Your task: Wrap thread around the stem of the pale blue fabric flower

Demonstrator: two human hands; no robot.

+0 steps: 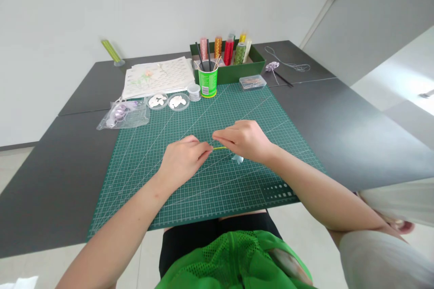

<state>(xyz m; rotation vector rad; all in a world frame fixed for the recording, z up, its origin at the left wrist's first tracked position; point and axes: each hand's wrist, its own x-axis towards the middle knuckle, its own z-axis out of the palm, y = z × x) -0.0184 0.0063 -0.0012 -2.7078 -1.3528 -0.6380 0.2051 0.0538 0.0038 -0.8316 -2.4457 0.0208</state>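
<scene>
Over the green cutting mat (217,203), my left hand (183,160) is closed, thumb and fingers pinching one end of a thin yellow-green strand (219,147). The strand runs to the right and passes under my right hand (246,141), whose fingers are bent together around it; their grip is partly hidden. Just below the right palm shows a small pale blue crumpled piece (238,159), petal-like in shape. Whether it is joined to the strand I cannot tell.
Behind the hands stand a green can (208,82) of sticks, a dark green box (233,71) of thread spools and a clear case (252,82). Dishes of white pieces (158,100), a plastic bag (124,114) and paper sheets (159,76) lie left; a purple flower (272,67) lies right.
</scene>
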